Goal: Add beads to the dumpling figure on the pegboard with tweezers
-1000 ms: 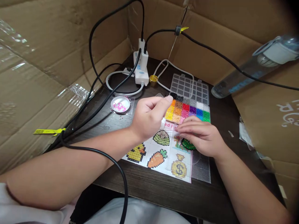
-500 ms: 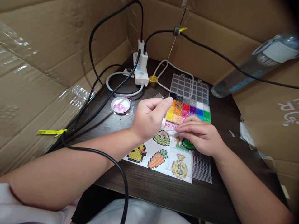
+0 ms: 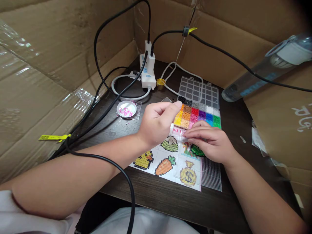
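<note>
The left hand (image 3: 158, 122) is making a fist near the bead box (image 3: 216, 111), with its thumb resting on the bent pointer finger; I can't tell if anything is hiding inside. The right hand (image 3: 206, 139) is sitting low over the pattern sheet (image 3: 158, 155), fingers bunching near the thumb, and I can't tell what they are pinching, if anything.

The beads (image 3: 202, 114) are filling coloured squares in the box, and pink and white ones are lying in a small dish (image 3: 129, 103) to the left. They are looking light, hard and likely to roll off (tiny things love running away), so fingertips should be gripping just their sides. The sheet is looking thin and bendy, best held by its edge.

Red letters on the sheet are showing "ad", and its money bag is wearing a "$". The bottle's (image 3: 253, 81) blue letters are looking too blurry to read.
</note>
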Action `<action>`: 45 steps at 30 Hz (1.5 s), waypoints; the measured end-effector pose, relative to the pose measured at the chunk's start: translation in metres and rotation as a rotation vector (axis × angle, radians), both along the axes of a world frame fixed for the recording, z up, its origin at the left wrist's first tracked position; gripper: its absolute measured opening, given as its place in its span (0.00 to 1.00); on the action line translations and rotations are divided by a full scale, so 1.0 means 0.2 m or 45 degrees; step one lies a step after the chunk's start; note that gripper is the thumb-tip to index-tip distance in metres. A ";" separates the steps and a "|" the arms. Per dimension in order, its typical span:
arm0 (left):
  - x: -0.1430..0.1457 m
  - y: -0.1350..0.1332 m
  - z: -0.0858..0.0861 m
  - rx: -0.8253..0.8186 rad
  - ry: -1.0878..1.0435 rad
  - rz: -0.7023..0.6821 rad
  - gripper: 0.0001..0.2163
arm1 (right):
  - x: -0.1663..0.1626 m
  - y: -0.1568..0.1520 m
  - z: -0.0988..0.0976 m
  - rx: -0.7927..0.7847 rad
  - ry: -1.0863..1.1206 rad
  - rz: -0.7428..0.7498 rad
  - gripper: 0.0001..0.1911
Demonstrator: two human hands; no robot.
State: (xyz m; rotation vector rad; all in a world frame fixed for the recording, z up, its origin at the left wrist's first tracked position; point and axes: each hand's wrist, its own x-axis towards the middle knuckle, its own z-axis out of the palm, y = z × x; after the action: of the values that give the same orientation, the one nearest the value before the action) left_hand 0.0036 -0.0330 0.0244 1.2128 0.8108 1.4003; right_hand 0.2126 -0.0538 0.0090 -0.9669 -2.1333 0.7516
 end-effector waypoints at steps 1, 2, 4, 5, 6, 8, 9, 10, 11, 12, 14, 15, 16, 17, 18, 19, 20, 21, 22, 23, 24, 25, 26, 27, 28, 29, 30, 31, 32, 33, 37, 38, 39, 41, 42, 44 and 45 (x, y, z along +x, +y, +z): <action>0.00 0.00 0.00 0.004 -0.001 0.001 0.25 | 0.00 0.00 0.00 0.002 0.003 -0.001 0.12; 0.00 0.00 0.00 0.010 -0.001 0.004 0.25 | -0.01 0.00 0.00 0.004 0.005 -0.002 0.12; 0.00 0.00 0.00 0.013 0.005 0.008 0.25 | -0.01 0.00 0.00 0.005 0.004 0.003 0.12; 0.00 0.00 0.00 0.011 0.008 0.007 0.25 | -0.02 0.00 0.00 0.004 0.004 0.008 0.12; 0.00 0.00 0.00 0.008 0.011 0.007 0.25 | -0.02 -0.01 0.00 0.003 0.004 0.015 0.12; 0.00 0.00 0.00 0.007 0.011 0.008 0.25 | -0.02 -0.01 0.00 0.008 0.007 0.029 0.13; 0.00 0.00 0.00 0.009 0.011 0.009 0.26 | -0.03 -0.01 0.00 0.016 0.011 0.034 0.13; 0.00 0.00 0.00 0.012 0.010 0.012 0.26 | -0.03 -0.01 0.00 0.023 0.012 0.036 0.13; 0.00 0.00 0.00 0.013 0.009 0.013 0.26 | -0.03 0.00 0.00 0.031 0.012 0.036 0.13; 0.00 0.00 0.00 0.012 0.009 0.014 0.26 | -0.03 0.00 0.00 0.039 0.011 0.033 0.13; 0.00 0.00 0.00 0.004 0.007 0.008 0.25 | -0.03 0.00 0.00 0.045 0.008 0.024 0.13; 0.00 0.00 0.00 0.001 0.007 0.006 0.25 | -0.03 0.00 0.00 0.043 0.005 0.019 0.13; 0.00 0.00 0.00 0.002 0.008 0.006 0.25 | -0.03 0.00 0.00 0.036 0.002 0.011 0.12; 0.00 0.00 0.00 0.005 0.011 0.009 0.26 | -0.03 0.00 0.00 0.028 -0.001 0.004 0.11; 0.00 0.00 0.00 0.007 0.015 0.014 0.26 | -0.03 0.00 0.00 0.019 -0.006 -0.002 0.11; 0.00 0.00 0.00 0.009 0.019 0.018 0.26 | -0.03 0.00 0.00 0.011 -0.011 -0.006 0.11; 0.00 0.00 0.00 0.009 0.020 0.021 0.26 | -0.03 0.00 0.00 0.007 -0.013 -0.009 0.10; 0.00 0.00 0.00 0.006 0.021 0.019 0.26 | -0.03 -0.01 0.00 0.005 -0.014 -0.011 0.10; 0.00 0.00 0.00 0.003 0.020 0.017 0.26 | -0.03 -0.01 0.00 0.005 -0.010 -0.013 0.10; 0.00 0.00 0.00 0.002 0.018 0.015 0.26 | -0.03 -0.01 0.00 0.005 -0.006 -0.015 0.10; 0.00 0.00 0.00 0.003 0.015 0.016 0.26 | -0.04 -0.01 -0.01 0.004 -0.003 -0.019 0.10; 0.00 0.00 0.00 0.004 0.014 0.017 0.26 | -0.04 -0.01 -0.01 0.001 -0.001 -0.022 0.10; 0.00 0.00 0.00 0.005 0.013 0.019 0.26 | -0.04 -0.01 -0.01 -0.002 0.000 -0.024 0.10; 0.00 0.00 0.00 0.005 0.012 0.021 0.26 | -0.04 -0.01 -0.01 -0.005 0.001 -0.025 0.11; 0.00 0.00 0.00 0.005 0.011 0.022 0.26 | -0.04 -0.01 -0.01 -0.007 0.004 -0.026 0.11; 0.00 0.00 0.00 0.005 0.011 0.021 0.26 | -0.04 -0.01 -0.01 -0.008 0.009 -0.023 0.11; 0.00 0.00 0.00 0.005 0.009 0.020 0.26 | -0.04 -0.01 0.00 -0.007 0.016 -0.020 0.11; 0.00 0.00 0.00 0.005 0.007 0.017 0.25 | -0.04 -0.01 0.00 -0.005 0.022 -0.017 0.12; 0.00 0.00 0.00 0.005 0.005 0.015 0.25 | -0.04 -0.01 0.00 -0.003 0.026 -0.015 0.12; 0.00 0.00 0.00 0.004 0.004 0.014 0.25 | -0.04 -0.01 0.00 -0.004 0.027 -0.014 0.12; 0.00 0.00 0.00 0.000 0.012 0.014 0.26 | -0.04 -0.01 0.00 -0.022 0.029 -0.020 0.11; 0.00 0.00 0.00 0.000 0.014 0.013 0.26 | -0.04 -0.01 0.00 -0.021 0.032 -0.022 0.11; 0.00 0.00 0.00 0.003 0.014 0.011 0.26 | -0.04 -0.01 0.00 -0.017 0.036 -0.025 0.12; 0.00 0.00 0.00 0.017 0.008 0.005 0.25 | -0.03 -0.01 0.00 -0.003 0.046 -0.040 0.13; 0.00 0.00 0.00 0.027 0.004 0.002 0.25 | -0.03 -0.01 0.01 0.005 0.048 -0.046 0.13; -0.01 0.01 0.00 0.037 0.004 -0.003 0.25 | -0.01 -0.02 0.03 0.031 0.044 -0.063 0.14; -0.01 0.01 0.00 0.037 0.008 -0.002 0.25 | 0.01 -0.02 0.04 0.051 0.041 -0.073 0.14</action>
State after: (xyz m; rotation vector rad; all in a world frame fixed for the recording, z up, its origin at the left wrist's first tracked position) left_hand 0.0019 -0.0317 0.0244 1.2398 0.7962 1.4121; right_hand 0.2150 -0.0575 0.0179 -0.9843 -2.0762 0.6894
